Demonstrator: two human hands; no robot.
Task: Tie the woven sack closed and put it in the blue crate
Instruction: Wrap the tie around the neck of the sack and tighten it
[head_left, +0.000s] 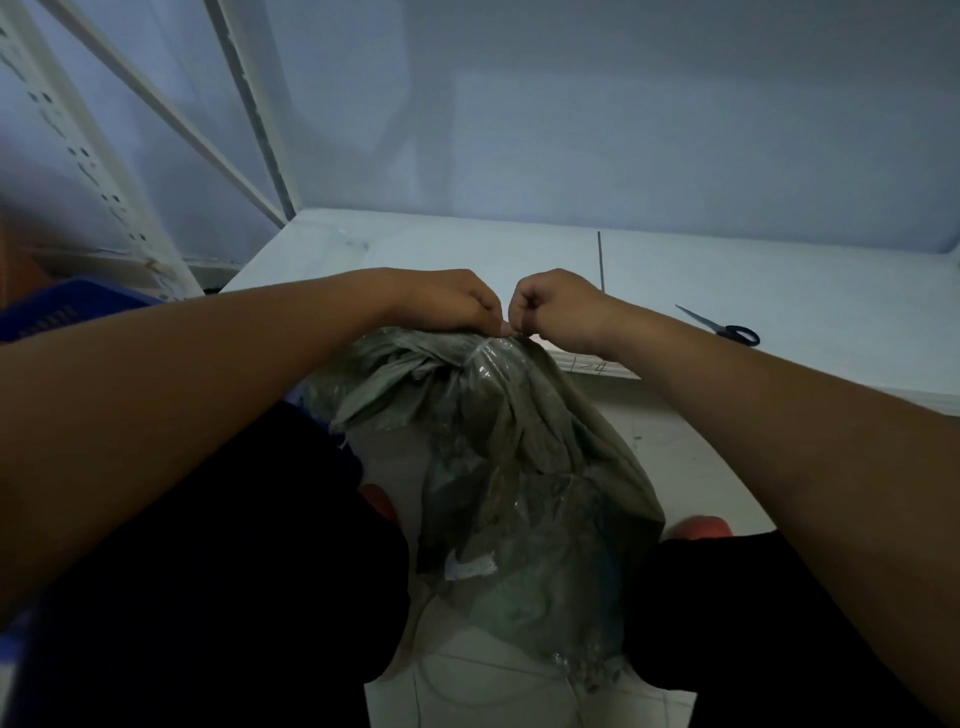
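Observation:
A grey-green woven sack stands on the floor between my legs, its mouth gathered into a bunch at the top. My left hand and my right hand meet just above that bunch, fingers curled, pinching something small at the gathered mouth. What they pinch is too thin and dark to make out. The blue crate shows at the left edge, partly hidden behind my left forearm.
A white table stretches in front of the sack. On it lie black-handled scissors at the right and a thin straight rod. A white metal shelf frame rises at the left, with a pale wall behind.

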